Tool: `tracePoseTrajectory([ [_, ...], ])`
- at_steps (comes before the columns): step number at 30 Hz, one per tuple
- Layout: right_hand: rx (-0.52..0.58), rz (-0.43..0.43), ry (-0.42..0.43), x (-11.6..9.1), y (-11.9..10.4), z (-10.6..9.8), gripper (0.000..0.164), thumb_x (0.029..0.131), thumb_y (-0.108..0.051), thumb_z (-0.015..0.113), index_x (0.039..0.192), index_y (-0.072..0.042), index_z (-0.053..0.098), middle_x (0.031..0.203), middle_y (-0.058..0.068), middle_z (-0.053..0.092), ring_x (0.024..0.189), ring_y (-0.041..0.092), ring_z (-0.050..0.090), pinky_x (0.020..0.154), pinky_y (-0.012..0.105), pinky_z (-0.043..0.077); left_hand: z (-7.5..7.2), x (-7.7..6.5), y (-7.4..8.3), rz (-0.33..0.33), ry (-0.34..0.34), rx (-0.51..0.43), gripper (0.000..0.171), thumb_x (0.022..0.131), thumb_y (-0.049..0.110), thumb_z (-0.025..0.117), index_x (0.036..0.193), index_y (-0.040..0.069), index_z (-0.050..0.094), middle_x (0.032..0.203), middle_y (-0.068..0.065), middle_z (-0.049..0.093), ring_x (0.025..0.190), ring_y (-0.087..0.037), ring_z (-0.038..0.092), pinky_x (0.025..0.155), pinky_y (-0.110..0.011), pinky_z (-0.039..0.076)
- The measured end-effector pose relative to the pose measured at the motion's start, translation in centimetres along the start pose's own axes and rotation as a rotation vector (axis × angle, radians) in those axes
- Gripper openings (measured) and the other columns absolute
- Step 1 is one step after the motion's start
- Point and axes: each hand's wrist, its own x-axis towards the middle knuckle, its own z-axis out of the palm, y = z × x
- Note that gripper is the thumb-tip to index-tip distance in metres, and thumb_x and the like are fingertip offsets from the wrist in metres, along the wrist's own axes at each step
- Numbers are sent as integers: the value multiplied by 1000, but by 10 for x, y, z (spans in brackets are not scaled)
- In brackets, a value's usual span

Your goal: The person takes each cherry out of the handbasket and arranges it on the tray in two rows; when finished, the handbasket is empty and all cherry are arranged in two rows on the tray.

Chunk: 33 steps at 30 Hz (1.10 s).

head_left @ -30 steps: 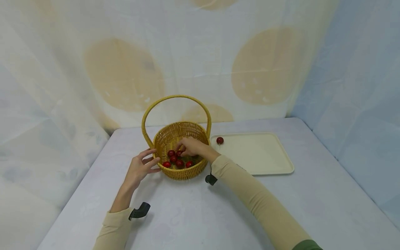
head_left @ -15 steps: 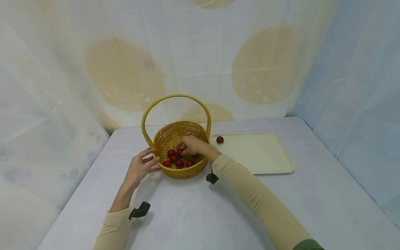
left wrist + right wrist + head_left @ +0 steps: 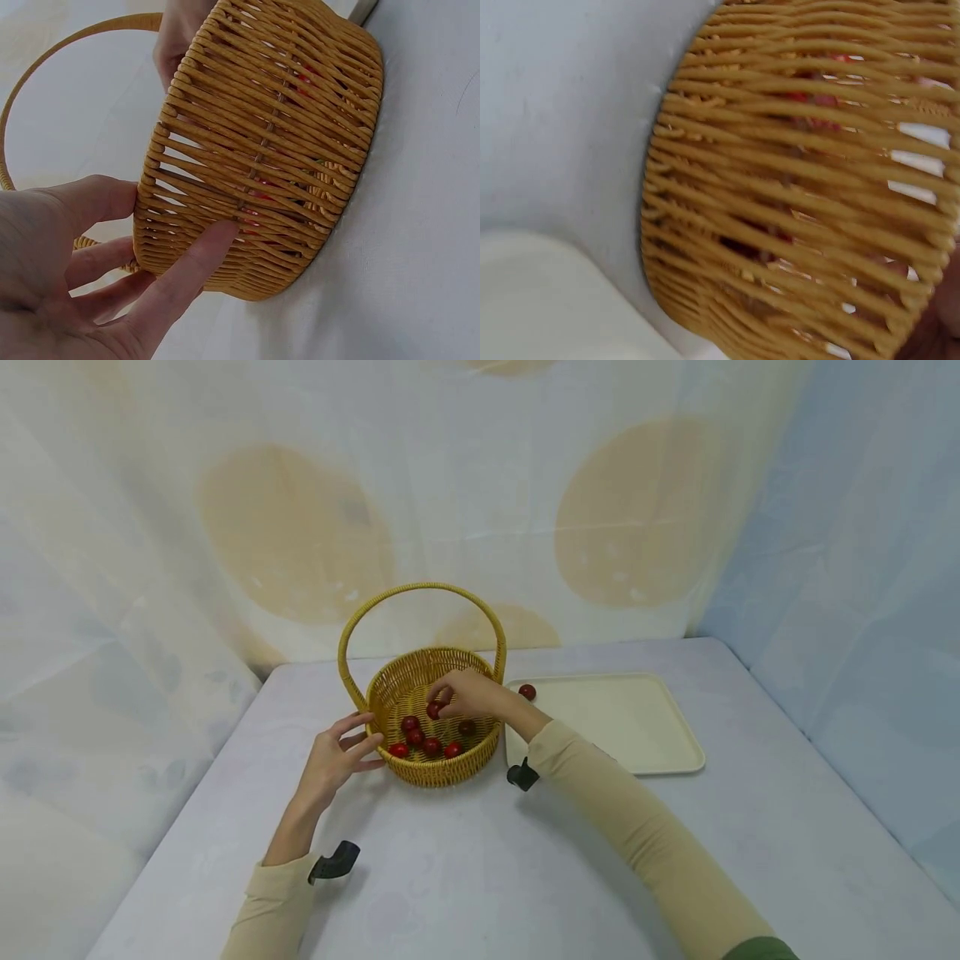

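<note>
A round golden wicker basket (image 3: 438,774) with a tall hoop handle holds several small shiny dark red round fruits (image 3: 431,746). Above its floor, my right hand (image 3: 474,695) pinches one such fruit (image 3: 434,710) between thumb and fingers. In the right wrist view, the basket wall (image 3: 780,165) hides most of this hand. My left hand (image 3: 335,762) touches the basket's left side near the handle base, fingers spread. The left wrist view shows that hand (image 3: 82,277) with one fingertip on the rim and another digit along the outer wall.
A cream rectangular tray (image 3: 615,718) lies right of the basket, close to it. One dark red fruit (image 3: 527,692) sits at its back left corner. A pale cloth covers the table (image 3: 450,877), and patterned curtains (image 3: 480,510) stand behind and at both sides.
My right hand has risen a little, lifting a red fruit off the others. A dark fruit beneath that hand now shows. The left hand keeps its place on the basket.
</note>
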Motion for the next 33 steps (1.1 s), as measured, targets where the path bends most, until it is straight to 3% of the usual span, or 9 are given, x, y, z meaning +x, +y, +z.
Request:
tracePoseTrajectory([
  [7, 15, -47, 23, -8, 5, -12, 31, 93, -16, 68, 124, -11, 66, 116, 9, 71, 111, 24, 65, 93, 37, 57, -1, 0, -1, -22, 4, 9, 62, 94, 20, 68, 145, 0, 41, 163, -11, 22, 143, -43, 34, 87, -53, 57],
  [13, 28, -62, 28, -18, 14, -19, 31, 93, -17, 69, 123, -11, 66, 116, 8, 71, 110, 22, 65, 93, 36, 56, -1, 1, -3, -42, -29, 3, 70, 91, 27, 71, 149, 5, 36, 157, -20, 31, 136, -41, 45, 91, -52, 56],
  [23, 0, -92, 71, -45, 25, -33, 30, 93, -23, 68, 123, -17, 66, 110, 5, 72, 110, 22, 64, 92, 38, 54, 1, 2, -5, -30, -46, 12, 71, 91, 28, 71, 148, 5, 36, 160, -16, 25, 134, -43, 47, 91, -54, 56],
  [33, 62, -90, 103, -81, 35, -52, 29, 93, -23, 68, 122, -16, 67, 109, 5, 71, 81, 20, 64, 63, 27, 54, 5, 4, -5, -46, -45, 20, 72, 90, 29, 72, 148, 7, 37, 159, -16, 27, 134, -43, 47, 90, -52, 57],
])
